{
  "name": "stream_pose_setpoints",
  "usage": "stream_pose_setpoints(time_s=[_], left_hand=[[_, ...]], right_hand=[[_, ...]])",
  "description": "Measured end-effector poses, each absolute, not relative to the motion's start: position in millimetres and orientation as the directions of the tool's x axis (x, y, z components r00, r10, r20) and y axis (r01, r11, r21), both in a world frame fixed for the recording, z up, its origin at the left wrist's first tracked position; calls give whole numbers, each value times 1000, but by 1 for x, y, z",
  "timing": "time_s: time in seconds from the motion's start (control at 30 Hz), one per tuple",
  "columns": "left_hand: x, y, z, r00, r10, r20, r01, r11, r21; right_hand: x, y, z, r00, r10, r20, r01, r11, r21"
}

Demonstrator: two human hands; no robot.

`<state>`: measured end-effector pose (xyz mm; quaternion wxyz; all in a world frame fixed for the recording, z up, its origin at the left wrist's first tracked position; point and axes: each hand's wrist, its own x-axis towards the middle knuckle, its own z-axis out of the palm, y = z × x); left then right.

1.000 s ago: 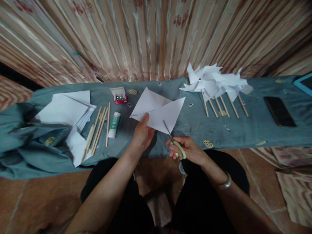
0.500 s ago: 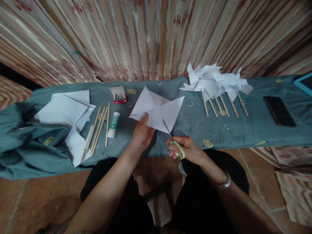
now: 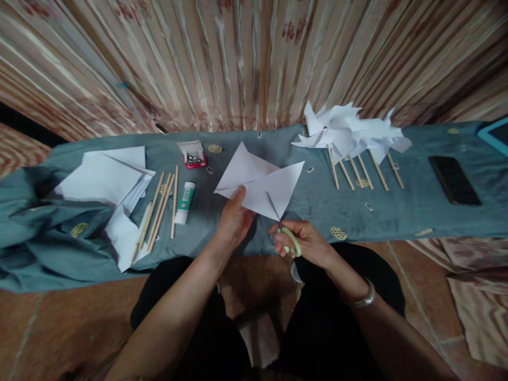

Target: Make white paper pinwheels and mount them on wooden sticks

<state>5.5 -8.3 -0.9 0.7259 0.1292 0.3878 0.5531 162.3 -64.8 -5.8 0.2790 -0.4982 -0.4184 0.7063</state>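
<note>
My left hand [image 3: 236, 217] pinches a white sheet of paper [image 3: 273, 185] at its lower left, thumb on top and fingers underneath. Slits split the sheet into flaps, some of them lifted. Scissors [image 3: 291, 241] with pale green handles are gripped in my right hand [image 3: 304, 243]. One blade lies over the paper's lower right corner, pointing toward its middle; the other blade is hidden behind the sheet. Left of the paper lie a green and white glue stick [image 3: 185, 202] and a small red box of metal pins [image 3: 194, 156].
Several wooden sticks [image 3: 161, 211] and a stack of white paper [image 3: 107, 177] lie at the left on the blue-green cloth [image 3: 246, 248]. Paper pinwheels [image 3: 345, 129] on sticks rest at the back right. A dark phone [image 3: 454, 180] and a blue-edged device [image 3: 492, 135] are farther right.
The paper and my left hand have shifted slightly right and down, toward the scissors. The blade reaches in from the corner as before, and my right hand has hardly moved.
</note>
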Motion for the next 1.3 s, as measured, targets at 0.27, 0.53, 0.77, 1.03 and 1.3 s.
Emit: stream_pose_setpoints(time_s=[0.27, 0.53, 0.77, 1.03, 1.3], left_hand=[[5, -8, -1, 75, 900, -429, -700, 354, 621], [6, -11, -5, 111, 900, -421, -698, 373, 611], [5, -12, -7, 120, 899, -421, -695, 379, 611], [6, -12, -5, 119, 892, -435, -698, 387, 603], [5, -14, -8, 148, 895, -422, -691, 398, 603]], right_hand=[[162, -64, -9, -332, 815, -474, 8, -500, -866], [162, -63, -4, -308, 823, -477, -14, -505, -863], [163, -63, -6, -315, 823, -473, 4, -497, -868], [160, -62, -3, -283, 839, -465, 2, -485, -875], [161, -62, -1, -285, 839, -463, -12, -486, -874]])
